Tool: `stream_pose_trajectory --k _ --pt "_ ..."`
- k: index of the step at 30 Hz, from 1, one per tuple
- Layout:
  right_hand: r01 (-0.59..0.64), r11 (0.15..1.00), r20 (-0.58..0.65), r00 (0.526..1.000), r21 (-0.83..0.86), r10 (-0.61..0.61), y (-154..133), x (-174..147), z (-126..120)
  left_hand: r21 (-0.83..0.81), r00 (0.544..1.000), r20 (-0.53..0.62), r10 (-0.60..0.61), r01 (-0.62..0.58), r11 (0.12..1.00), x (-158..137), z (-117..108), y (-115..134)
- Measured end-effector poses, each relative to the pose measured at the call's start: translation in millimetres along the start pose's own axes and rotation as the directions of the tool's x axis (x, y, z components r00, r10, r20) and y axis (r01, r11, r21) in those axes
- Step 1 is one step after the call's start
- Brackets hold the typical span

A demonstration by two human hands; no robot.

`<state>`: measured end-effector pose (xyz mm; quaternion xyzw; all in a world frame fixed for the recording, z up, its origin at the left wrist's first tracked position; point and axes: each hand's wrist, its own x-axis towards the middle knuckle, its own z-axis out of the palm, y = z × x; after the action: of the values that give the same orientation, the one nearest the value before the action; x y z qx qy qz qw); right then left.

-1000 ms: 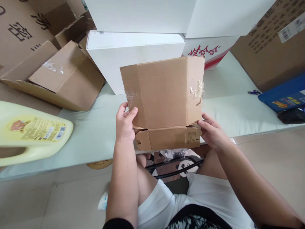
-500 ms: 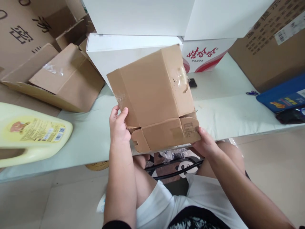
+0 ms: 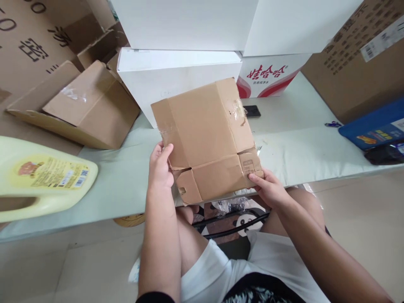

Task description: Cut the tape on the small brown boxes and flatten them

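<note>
A flattened brown cardboard box (image 3: 206,130) is held up over the front edge of the table, slightly tilted, with creased flaps around its sides. My left hand (image 3: 160,166) grips its left edge, the thumb on the face towards me and the fingers behind. My right hand (image 3: 268,185) pinches the lower right flap, thumb on top near a small printed mark. Torn clear tape (image 3: 236,109) clings to the upper right of the cardboard. The fingers behind the sheet are partly hidden.
White cartons (image 3: 179,71) stand stacked at the back; a phone (image 3: 252,111) lies before them. An open cardboard box (image 3: 94,105) and a pale yellow jug (image 3: 47,181) occupy the left. Rightward are a big brown carton (image 3: 356,80) and a blue package (image 3: 375,122).
The cardboard's top edge has dropped and tipped away from me. My right thumb has come onto the front of the lower right flap. The left hand keeps its hold.
</note>
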<state>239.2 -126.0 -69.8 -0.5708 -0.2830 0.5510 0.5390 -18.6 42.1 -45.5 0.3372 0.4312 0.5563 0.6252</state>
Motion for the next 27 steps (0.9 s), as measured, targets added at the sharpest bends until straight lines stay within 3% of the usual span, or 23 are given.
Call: stream_pose_trajectory --k 3,5,9,13,16,19,22,25,27 --pt "0.013 1.0 -0.016 1.0 0.025 -0.013 -8.4 -2.1 -4.1 0.011 0.98 0.182 -0.087 0.086 0.996 -6.2 2.0 1.6" --pt "0.056 0.992 -0.007 0.998 0.113 -0.055 -13.0 -5.1 -6.3 0.042 0.963 0.233 -0.136 0.13 0.991 -8.7 4.3 1.3" --pt "0.153 0.948 0.008 0.987 0.279 -0.162 -9.4 -8.3 -4.9 0.038 0.971 0.228 -0.075 0.068 0.997 -6.7 11.8 -2.9" --pt "0.086 0.967 0.043 0.994 0.239 -0.099 8.2 -2.5 7.8 0.054 0.977 0.211 -0.022 0.01 0.998 -6.0 26.8 -10.7" --pt "0.081 0.968 -0.061 0.996 0.239 -0.069 13.5 4.3 14.5 0.108 0.948 0.3 -0.107 0.078 0.991 -10.0 39.3 -17.8" --pt "0.143 0.958 -0.209 0.974 0.25 -0.091 2.3 9.9 4.1 0.159 0.893 0.401 -0.207 0.155 0.975 -10.8 46.2 -21.7" --pt "0.306 0.921 -0.422 0.888 0.243 -0.183 -18.8 14.4 -26.8 0.229 0.842 0.437 -0.317 0.237 0.944 -6.1 47.6 -21.1" --pt "0.464 0.871 -0.627 0.73 0.16 -0.274 -36.4 17.6 -67.8 0.263 0.844 0.402 -0.355 0.265 0.928 -1.6 47.7 -20.5" --pt "0.539 0.84 -0.745 0.586 0.066 -0.318 -43.5 19.6 -94.4 0.275 0.849 0.386 -0.362 0.269 0.923 -0.9 48.3 -21.7"
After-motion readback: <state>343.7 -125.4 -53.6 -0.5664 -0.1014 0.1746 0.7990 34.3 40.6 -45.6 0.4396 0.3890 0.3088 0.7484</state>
